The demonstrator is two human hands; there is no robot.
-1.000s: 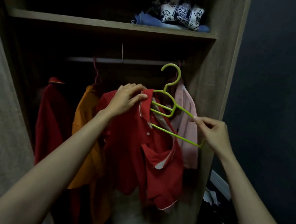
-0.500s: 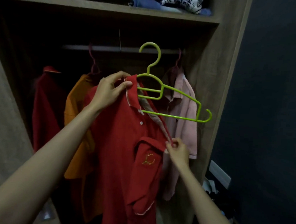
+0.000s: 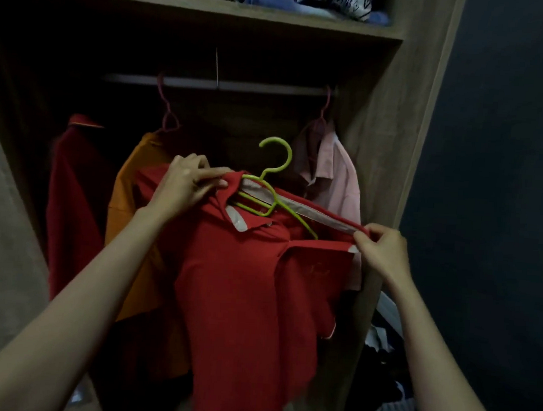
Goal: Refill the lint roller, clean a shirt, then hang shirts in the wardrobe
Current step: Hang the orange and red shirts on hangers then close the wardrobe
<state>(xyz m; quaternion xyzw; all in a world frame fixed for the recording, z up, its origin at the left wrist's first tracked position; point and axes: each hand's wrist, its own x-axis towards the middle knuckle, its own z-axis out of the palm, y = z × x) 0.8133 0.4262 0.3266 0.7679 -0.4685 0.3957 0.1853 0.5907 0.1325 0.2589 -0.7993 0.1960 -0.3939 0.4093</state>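
A red polo shirt (image 3: 243,283) hangs in front of the open wardrobe with a lime green hanger (image 3: 273,186) pushed inside its neck opening. The hanger's hook sticks up free, below the rail (image 3: 255,86). My left hand (image 3: 185,184) grips the shirt's left collar and shoulder. At the right, my right hand (image 3: 380,248) pinches the shirt's right shoulder edge and stretches the neck opening over the hanger's right arm.
On the rail hang a dark red shirt (image 3: 73,199), an orange shirt (image 3: 130,203) and a pink shirt (image 3: 332,177) on pink hangers. Folded clothes (image 3: 314,1) lie on the top shelf. More clothes are piled on the floor at the right (image 3: 382,402).
The hanger has dropped below the rail and gone into the shirt's neck. My right hand moved up from the shirt's front to its right shoulder and pulled the fabric over the hanger's arm.
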